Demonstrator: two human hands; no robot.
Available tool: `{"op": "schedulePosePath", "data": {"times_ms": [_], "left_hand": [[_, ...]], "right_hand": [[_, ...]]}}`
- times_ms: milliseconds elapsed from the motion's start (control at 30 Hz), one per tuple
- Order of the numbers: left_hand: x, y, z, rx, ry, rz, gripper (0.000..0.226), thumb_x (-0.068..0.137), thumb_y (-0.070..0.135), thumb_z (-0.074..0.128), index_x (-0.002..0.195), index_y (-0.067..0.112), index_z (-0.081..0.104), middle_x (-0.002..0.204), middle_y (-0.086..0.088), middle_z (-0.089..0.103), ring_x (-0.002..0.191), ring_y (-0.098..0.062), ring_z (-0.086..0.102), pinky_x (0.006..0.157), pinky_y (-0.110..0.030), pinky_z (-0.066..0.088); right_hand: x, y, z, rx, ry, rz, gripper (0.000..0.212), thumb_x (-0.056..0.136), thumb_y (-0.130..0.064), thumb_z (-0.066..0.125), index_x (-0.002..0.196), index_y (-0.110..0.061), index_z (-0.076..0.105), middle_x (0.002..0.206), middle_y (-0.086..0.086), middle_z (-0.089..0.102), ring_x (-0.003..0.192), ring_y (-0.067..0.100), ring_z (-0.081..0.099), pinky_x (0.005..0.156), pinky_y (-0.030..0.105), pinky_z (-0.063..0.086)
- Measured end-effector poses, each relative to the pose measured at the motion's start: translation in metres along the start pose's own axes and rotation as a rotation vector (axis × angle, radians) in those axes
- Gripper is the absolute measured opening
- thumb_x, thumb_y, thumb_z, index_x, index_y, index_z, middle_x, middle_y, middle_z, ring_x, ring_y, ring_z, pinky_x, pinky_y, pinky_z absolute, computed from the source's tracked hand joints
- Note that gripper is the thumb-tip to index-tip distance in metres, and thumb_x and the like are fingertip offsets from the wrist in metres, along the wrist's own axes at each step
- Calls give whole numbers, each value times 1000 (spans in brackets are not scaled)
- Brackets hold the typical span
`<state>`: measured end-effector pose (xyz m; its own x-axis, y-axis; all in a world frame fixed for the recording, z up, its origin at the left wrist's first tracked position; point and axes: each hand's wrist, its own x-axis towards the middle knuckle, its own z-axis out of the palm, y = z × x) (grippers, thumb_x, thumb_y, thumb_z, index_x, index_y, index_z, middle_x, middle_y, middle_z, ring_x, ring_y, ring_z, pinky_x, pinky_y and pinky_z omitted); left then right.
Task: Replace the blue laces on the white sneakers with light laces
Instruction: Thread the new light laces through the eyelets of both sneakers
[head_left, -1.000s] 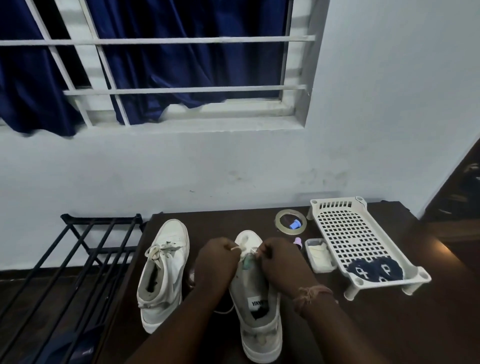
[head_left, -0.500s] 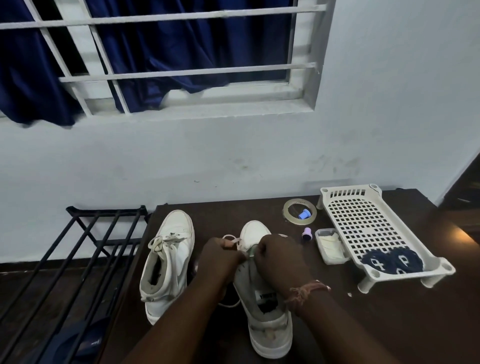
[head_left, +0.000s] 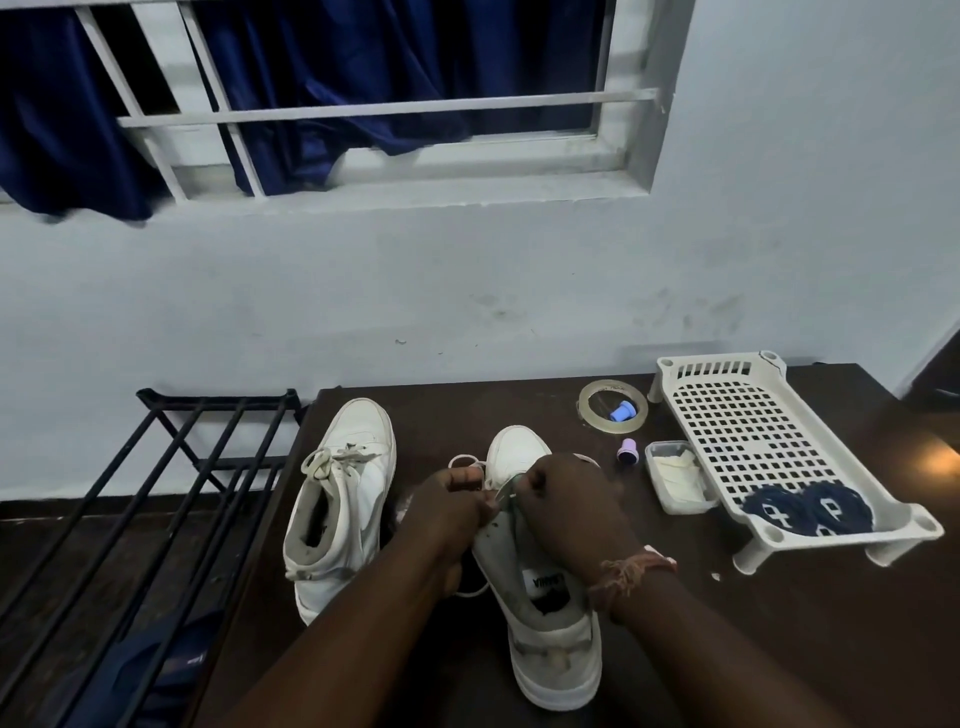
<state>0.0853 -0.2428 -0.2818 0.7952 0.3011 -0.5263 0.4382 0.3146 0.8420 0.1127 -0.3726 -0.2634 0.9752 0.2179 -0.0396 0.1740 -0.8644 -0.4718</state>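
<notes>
Head view. Left hand (head_left: 447, 506) fingers curled, pinching light lace (head_left: 465, 460) over right white high-top sneaker (head_left: 540, 582), mid-table toward front edge of dark brown wooden table (head_left: 779, 649). Right hand (head_left: 566, 501) curled, pinching same lace at eyelets; thread band on wrist. Left white high-top sneaker (head_left: 340, 499) near table's left edge, light lace tied. White perforated plastic tray (head_left: 748, 431) at back right corner, coiled dark blue laces (head_left: 805, 512) on its near end. Small clear plastic box (head_left: 678, 475) just left of tray, pale material inside. Clear tape roll (head_left: 613, 413) near back edge, small blue cap (head_left: 623, 411) inside ring.
</notes>
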Motion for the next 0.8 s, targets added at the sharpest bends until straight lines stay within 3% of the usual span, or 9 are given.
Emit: {"op": "schedulePosePath", "data": {"times_ms": [133,367,467,533,633,733,800], "left_hand": [[1,1,0,3,-14,3,33,87,-18,58,112,3,66,101,-21,73,85,-29,69,72,-34,57],[-2,6,-2,30,-75,-19,26,89,-15,58,96,6,73,85,-17,75,72,-26,68,65,-32,57],[-2,7,-2,38,-137,-52,27,88,-11,56,84,6,77,90,-24,74,72,-27,67,68,-33,55],[-3,7,-1,6,-207,-100,27,91,-5,54,85,6,77,85,-20,74,66,-26,69,62,-30,57],[1,5,-2,-8,-247,-103,35,97,-11,45,84,6,73,73,-13,74,57,-21,71,51,-25,57],[2,7,-1,55,-235,-34,35,93,-16,43,99,1,73,91,-20,76,75,-27,72,67,-31,59],[4,7,0,67,-214,20,35,90,-17,46,110,-3,72,105,-25,73,87,-31,71,76,-35,58]], "right_hand": [[1,3,6,61,-6,19,29,92,-29,48,69,-15,60,71,2,61,80,26,61,80,40,50],[1,-1,6,174,-27,85,28,91,-24,52,71,-10,66,71,2,64,78,23,62,75,34,50],[0,-2,7,120,-16,129,29,87,-28,51,65,-15,62,66,-2,60,81,23,62,86,41,49],[-1,-2,7,82,-13,111,29,86,-31,53,62,-19,63,63,-6,59,81,22,62,89,44,49],[-2,-3,4,101,-12,95,18,88,-27,59,81,-26,75,81,-9,71,88,14,65,94,39,45],[-3,-2,1,158,46,117,8,87,-21,62,84,-28,64,86,-13,67,92,12,63,99,41,41],[-4,-2,1,178,37,79,19,84,-14,61,78,-30,55,77,-14,61,86,13,63,97,43,44]]}}
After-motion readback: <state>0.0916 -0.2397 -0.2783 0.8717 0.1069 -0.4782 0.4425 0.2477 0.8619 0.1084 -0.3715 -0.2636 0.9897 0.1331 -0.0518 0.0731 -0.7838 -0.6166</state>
